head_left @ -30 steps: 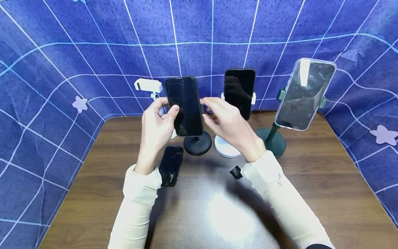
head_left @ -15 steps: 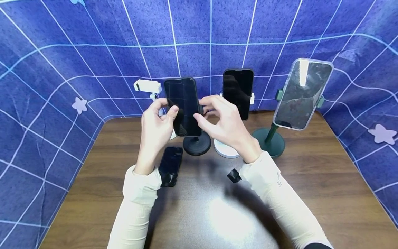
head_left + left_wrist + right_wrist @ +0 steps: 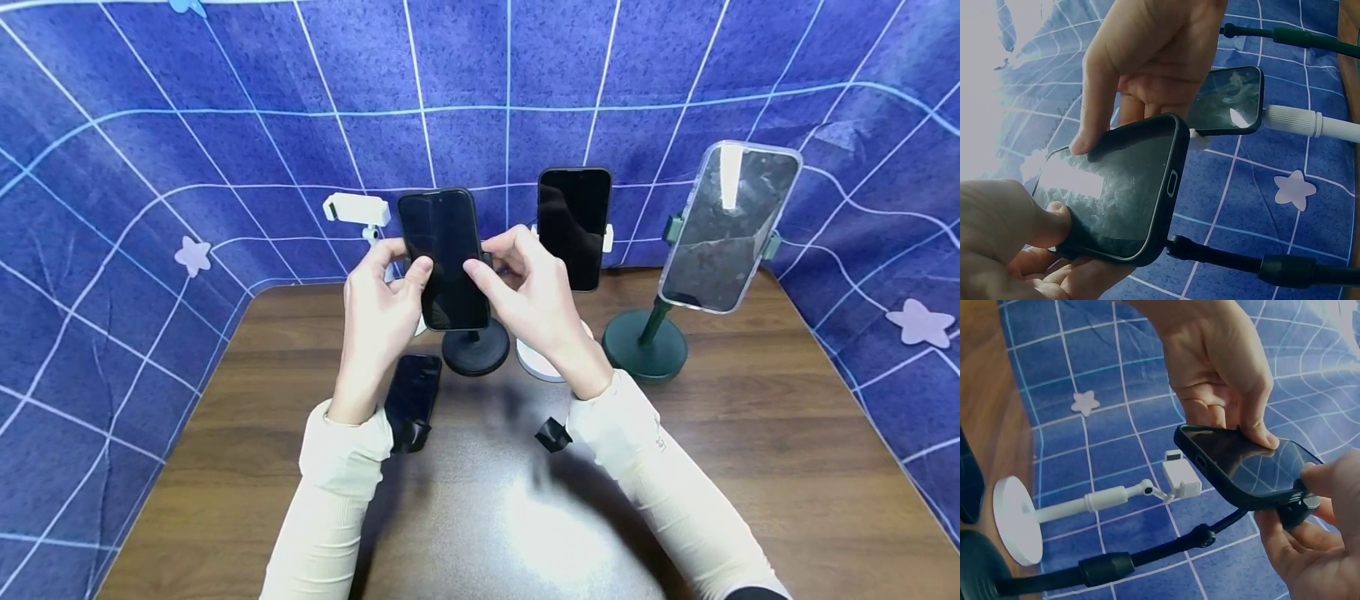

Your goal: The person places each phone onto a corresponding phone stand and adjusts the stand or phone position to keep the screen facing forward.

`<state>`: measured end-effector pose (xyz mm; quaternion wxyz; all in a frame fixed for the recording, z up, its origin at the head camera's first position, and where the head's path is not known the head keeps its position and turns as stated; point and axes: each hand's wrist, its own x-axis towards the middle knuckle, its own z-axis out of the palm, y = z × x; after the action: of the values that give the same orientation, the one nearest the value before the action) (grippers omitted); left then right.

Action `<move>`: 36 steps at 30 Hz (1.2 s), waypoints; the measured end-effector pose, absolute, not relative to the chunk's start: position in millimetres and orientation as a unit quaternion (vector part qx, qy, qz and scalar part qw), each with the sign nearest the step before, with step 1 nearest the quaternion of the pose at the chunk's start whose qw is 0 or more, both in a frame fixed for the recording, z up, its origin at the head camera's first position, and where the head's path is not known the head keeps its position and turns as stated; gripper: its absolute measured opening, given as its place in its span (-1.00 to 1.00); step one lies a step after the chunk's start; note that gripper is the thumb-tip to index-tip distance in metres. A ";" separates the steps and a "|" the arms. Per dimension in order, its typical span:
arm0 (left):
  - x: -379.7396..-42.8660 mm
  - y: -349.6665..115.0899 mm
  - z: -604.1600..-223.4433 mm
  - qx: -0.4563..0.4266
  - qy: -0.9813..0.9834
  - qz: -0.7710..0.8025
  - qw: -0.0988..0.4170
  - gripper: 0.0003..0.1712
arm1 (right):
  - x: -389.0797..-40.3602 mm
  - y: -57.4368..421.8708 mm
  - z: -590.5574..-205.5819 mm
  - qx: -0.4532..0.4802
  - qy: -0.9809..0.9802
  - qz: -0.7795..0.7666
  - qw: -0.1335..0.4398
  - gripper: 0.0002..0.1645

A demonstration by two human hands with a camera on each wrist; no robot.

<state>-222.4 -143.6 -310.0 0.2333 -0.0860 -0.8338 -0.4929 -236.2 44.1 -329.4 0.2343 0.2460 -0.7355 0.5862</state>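
Observation:
A smartphone point(image 3: 450, 292) in a black case sits, tilted back, at the top of a black phone stand point(image 3: 476, 354). My left hand point(image 3: 382, 304) grips its left edge, thumb on the screen and fingers behind. On the opposite edge, my right hand point(image 3: 536, 292) pinches phone and clamp, its thumb over the screen's border. The right wrist view shows the clamp's dark side arm point(image 3: 1294, 512) between the right fingers and the phone. Beneath the phone, the stand's thin arm point(image 3: 1210, 253) appears in the left wrist view. Most of the clamp is hidden behind the phone.
A white stand with an unfilled clamp point(image 3: 357, 208) is at back left. To the right, a white stand bears a black phone point(image 3: 576, 217), and a green stand point(image 3: 645, 346) bears a clear-cased phone point(image 3: 731, 233). Another phone point(image 3: 412, 387) lies flat on the wooden table point(image 3: 247, 467).
My right thumb has come from beside the phone's right edge onto the screen's border, and the right forearm has shifted slightly left. My left hand keeps its grip.

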 end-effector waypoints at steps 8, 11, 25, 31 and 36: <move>-224.8 -140.2 -311.5 -0.080 -0.823 -0.515 0.227 -0.68 | -235.9 39.3 -332.2 0.200 -0.723 0.626 0.213 -0.61; -225.2 -140.5 -312.1 -0.078 -0.824 -0.512 0.231 -0.68 | -235.6 38.7 -332.3 0.192 -0.729 0.623 0.209 -0.57; -226.6 -141.9 -315.6 -0.090 -0.807 -0.536 0.230 -0.67 | -235.2 38.8 -330.6 0.169 -0.733 0.626 0.206 -0.58; -224.3 -141.4 -315.5 -0.086 -0.808 -0.534 0.235 -0.68 | -234.9 39.0 -331.0 0.163 -0.731 0.634 0.194 -0.57; -223.0 -141.5 -314.7 -0.075 -0.815 -0.522 0.240 -0.67 | -235.6 38.6 -331.5 0.163 -0.729 0.635 0.198 -0.58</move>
<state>-223.0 -141.5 -314.7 0.2401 -0.0746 -0.8152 -0.5218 -235.6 38.6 -331.5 0.1980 0.1628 -0.7287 0.6351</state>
